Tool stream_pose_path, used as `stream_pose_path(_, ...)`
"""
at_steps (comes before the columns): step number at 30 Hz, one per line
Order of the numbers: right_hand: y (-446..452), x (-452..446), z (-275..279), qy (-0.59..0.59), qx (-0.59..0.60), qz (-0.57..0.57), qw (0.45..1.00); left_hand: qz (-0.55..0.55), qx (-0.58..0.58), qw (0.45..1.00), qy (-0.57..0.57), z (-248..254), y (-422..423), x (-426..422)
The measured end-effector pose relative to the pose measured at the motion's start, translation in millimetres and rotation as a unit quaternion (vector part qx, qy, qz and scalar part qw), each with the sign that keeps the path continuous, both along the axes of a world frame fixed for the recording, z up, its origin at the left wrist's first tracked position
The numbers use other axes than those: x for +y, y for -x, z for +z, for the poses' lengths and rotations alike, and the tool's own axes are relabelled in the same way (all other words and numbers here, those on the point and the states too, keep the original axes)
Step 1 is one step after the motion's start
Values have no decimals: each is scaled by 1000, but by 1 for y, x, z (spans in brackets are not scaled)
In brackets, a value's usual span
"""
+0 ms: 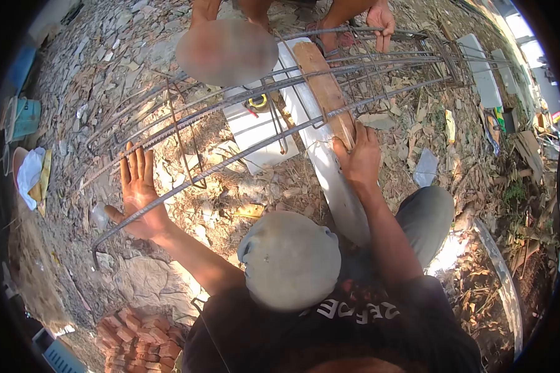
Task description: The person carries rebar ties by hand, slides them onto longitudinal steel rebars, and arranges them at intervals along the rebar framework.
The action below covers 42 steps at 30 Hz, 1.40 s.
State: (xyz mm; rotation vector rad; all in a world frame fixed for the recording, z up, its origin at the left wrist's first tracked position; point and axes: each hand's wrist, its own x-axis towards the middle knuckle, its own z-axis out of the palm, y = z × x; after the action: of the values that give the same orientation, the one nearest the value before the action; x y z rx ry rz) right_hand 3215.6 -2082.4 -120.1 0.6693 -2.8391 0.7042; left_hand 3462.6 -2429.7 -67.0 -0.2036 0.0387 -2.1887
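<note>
My left hand [140, 196] is open, fingers stretched out, with a long steel rebar [221, 166] crossing at the palm. That rebar is part of a long reinforcement cage [274, 93] of bars and bent stirrups lying across the view. My right hand [359, 158] is closed around the near end of a brown wooden board [322, 78], beside the same rebar. Under the cage runs a long pale plank [314, 149]. A yellow and black tape measure [257, 101] rests on a white panel [255, 146] beneath the bars.
Opposite me a co-worker crouches, with a hand [381, 18] at the cage's far bar. A stack of red bricks [140, 342] stands at lower left. White slabs [479, 68] lie at upper right. Dry leaves and rubble cover the ground. A grey cap [290, 261] fills the lower middle.
</note>
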Motion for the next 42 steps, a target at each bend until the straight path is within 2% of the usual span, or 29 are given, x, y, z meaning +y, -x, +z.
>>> stream_pose_path(3,3,0,-2,-6,25,20,999,-1,-6,1000,5,-2,-2,0)
stream_pose_path(9,-2,-28,7,-82,66,-45,993,4,-19,1000,0,4,-2,3)
stream_pose_path(12,9,-31,4,-12,39,-18,999,0,-5,1000,5,5,-3,5)
stream_pose_path(18,11,-31,3,42,5,-16,999,-8,-7,1000,10,10,-5,6)
stream_pose_path(21,10,-31,16,-15,-56,-6,998,-4,-11,1000,6,11,-7,8)
stream_pose_path(24,9,-30,26,-105,16,30,994,-9,-8,1000,0,14,-7,10)
stream_pose_path(27,13,-26,19,-52,103,9,993,-8,-12,1000,1,15,-7,8)
stream_pose_path(30,31,-13,4,29,-75,-39,996,-6,-13,1000,3,10,-8,9)
stream_pose_path(33,28,-15,9,46,-14,-29,998,-14,-5,1000,8,3,-8,8)
stream_pose_path(39,30,-16,10,61,-5,-7,998,-17,26,999,16,-12,-13,12)
stream_pose_path(42,31,-17,2,73,26,1,997,9,-33,999,29,-24,-19,12)
